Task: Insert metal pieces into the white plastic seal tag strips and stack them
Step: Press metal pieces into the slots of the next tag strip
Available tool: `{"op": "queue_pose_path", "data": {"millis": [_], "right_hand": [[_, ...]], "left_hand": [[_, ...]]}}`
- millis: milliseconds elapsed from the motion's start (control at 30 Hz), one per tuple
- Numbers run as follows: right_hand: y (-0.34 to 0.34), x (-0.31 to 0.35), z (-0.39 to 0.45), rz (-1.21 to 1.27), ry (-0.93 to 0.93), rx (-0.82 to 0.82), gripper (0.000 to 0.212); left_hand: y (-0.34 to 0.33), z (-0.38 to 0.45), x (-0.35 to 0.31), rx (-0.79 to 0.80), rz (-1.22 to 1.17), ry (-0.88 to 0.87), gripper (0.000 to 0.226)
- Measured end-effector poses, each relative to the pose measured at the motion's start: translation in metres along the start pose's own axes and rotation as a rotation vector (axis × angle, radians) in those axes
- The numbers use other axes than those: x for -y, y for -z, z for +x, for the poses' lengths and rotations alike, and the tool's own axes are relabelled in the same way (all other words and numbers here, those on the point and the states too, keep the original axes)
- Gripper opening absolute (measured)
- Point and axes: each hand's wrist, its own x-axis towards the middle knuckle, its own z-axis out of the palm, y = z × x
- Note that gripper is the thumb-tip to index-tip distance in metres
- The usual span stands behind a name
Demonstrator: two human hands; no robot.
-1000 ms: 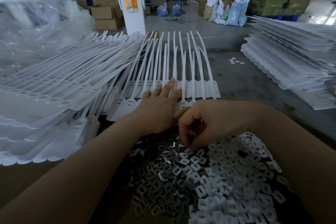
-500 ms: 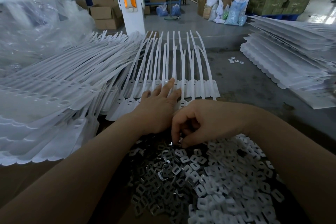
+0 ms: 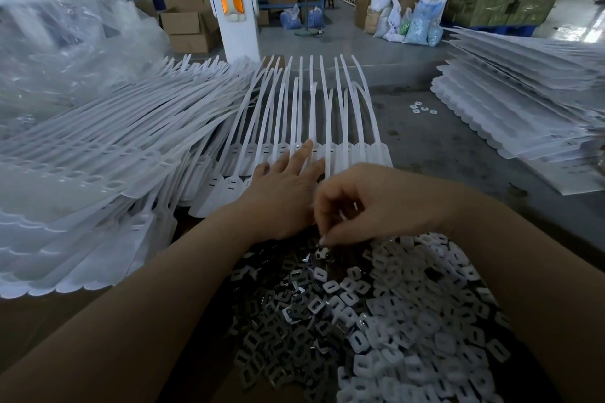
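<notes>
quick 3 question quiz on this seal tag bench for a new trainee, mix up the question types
1. True or false: the left hand rests flat on the heads of the white seal tag strips.
2. Multiple choice: the right hand has its fingertips at A) the stack of strips at far right, B) the pile of metal pieces, C) the clear plastic bag.
3. Fill in: to the right of the dark metal pieces lies a heap of small ___ plastic pieces.

Key
1. True
2. B
3. white
</notes>
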Motion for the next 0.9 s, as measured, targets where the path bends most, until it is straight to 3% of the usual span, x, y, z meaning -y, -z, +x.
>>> {"op": "queue_pose_path", "data": {"millis": [200, 433, 633, 767, 833, 900], "right_hand": [[0.004, -0.019, 0.000, -0.117, -0.006, -0.300, 0.016], [0.005, -0.027, -0.002, -0.143, -0.068, -0.252, 0.017], [0.008, -0.034, -0.003, -0.107, -0.165, -0.410, 0.018], [0.009, -0.031, -0.002, -0.055, -0.151, -0.403, 0.013], [0.006, -0.027, 0.001, -0.104, -0.147, -0.374, 0.004], [0.001, -0.025, 0.004, -0.204, -0.167, -0.351, 0.010]], "left_hand": [[0.002, -0.004, -0.003, -0.024, -0.064, 0.018, 0.074], [-0.002, -0.002, -0.004, -0.056, -0.084, 0.031, 0.060], [-0.004, -0.001, -0.002, -0.068, -0.090, 0.033, 0.058], [-0.005, -0.001, -0.002, -0.070, -0.094, 0.035, 0.059], [-0.004, -0.001, -0.002, -0.070, -0.097, 0.032, 0.059], [-0.004, -0.001, -0.001, -0.072, -0.094, 0.028, 0.059]]}}
